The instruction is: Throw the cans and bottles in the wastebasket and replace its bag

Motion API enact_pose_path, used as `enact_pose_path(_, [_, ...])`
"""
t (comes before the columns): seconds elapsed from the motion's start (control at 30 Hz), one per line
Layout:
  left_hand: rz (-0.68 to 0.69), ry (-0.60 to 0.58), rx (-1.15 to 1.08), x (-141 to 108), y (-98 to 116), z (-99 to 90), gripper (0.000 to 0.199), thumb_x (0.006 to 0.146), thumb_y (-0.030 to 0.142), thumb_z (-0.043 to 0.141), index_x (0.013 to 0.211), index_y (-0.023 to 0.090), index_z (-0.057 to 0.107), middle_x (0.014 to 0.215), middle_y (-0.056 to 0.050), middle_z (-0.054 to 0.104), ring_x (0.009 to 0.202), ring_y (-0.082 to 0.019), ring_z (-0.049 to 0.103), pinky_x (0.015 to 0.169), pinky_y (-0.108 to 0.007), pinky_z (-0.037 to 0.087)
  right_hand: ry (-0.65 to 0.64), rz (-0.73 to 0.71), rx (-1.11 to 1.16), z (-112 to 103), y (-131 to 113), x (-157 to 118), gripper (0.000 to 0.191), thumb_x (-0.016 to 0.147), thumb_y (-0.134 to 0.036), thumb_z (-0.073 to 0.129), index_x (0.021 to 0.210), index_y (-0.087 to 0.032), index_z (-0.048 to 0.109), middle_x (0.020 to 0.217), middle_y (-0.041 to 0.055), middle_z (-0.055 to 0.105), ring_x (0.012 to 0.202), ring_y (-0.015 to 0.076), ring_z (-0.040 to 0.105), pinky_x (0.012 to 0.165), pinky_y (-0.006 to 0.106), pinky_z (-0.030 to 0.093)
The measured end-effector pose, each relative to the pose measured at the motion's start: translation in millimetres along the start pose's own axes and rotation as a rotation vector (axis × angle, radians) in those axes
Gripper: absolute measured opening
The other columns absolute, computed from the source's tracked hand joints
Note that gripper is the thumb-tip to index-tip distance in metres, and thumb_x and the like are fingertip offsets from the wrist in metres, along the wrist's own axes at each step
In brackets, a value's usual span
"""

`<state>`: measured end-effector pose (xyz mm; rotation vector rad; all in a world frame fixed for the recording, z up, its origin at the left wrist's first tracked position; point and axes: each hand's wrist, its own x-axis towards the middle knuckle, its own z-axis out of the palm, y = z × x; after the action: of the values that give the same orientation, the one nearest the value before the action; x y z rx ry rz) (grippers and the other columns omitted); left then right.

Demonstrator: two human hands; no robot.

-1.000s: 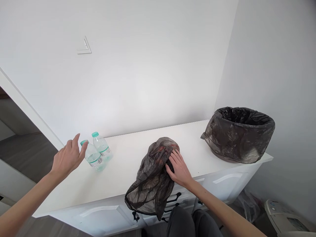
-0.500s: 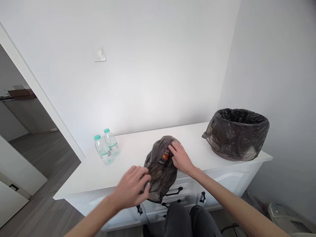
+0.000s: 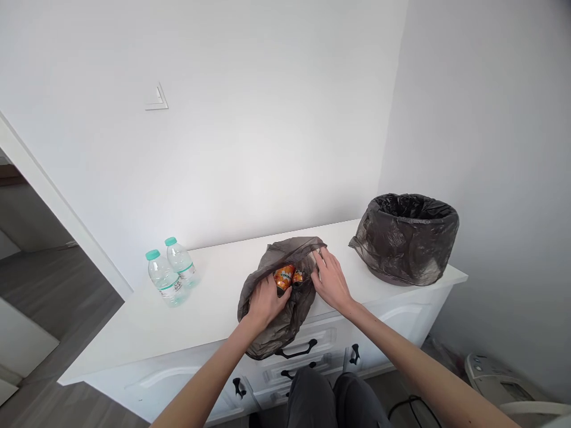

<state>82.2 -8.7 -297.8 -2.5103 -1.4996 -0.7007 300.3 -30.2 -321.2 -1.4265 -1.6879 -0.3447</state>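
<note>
A dark, see-through plastic bag (image 3: 289, 246) lies with its mouth open at the front edge of the white cabinet top, its lower part hanging over the drawers. Inside it shows an orange soda can (image 3: 284, 277), with a second orange printed item (image 3: 298, 276) beside it, partly covered. My left hand (image 3: 266, 302) reaches into the bag, thumb and fingers closed about the near end of the can; some fingertips are hidden. At the bag's right rim, my right hand (image 3: 331, 279) grips the plastic with bent fingers.
Two clear bottles with teal caps (image 3: 163, 276) (image 3: 180, 260) stand at the left of the cabinet top (image 3: 214, 297). On the right is a bin lined with a dark bag (image 3: 408, 246). Black handles (image 3: 297, 349) stick out below. A beige appliance (image 3: 504, 380) sits at lower right.
My left hand has moved from the bag's near left side into its mouth, onto the can. The bag's opening is spread wider and more of the can shows. The view has shifted slightly right.
</note>
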Motion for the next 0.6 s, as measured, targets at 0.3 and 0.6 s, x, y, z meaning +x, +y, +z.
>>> enact_pose_path(0.3, [0.101,-0.206,-0.011,9,4,-20.2,0.031,0.099,0.040,0.051,0.115,0.020,0.068,0.104,-0.015,0.077,0.092,-0.029,0.076,0.075,-0.038,0.057,-0.057,0.049,0.145,24,14,-5,0.028,0.105,-0.027,0.033,0.115,-0.023,0.059,0.112,0.0097,0.063,0.109,0.0281,0.059,0.098,0.045,0.050])
enact_pose_path(0.6, [0.061,-0.177,-0.262,-66,-30,-166.4,0.055,0.094,0.045,0.061,0.146,0.035,0.044,0.124,-0.009,0.073,0.089,-0.025,0.075,0.067,-0.034,0.059,-0.112,0.067,0.186,44,25,-13,0.030,0.107,-0.032,0.029,0.116,-0.022,0.057,0.113,0.0106,0.065,0.110,0.0275,0.060,0.098,0.046,0.049])
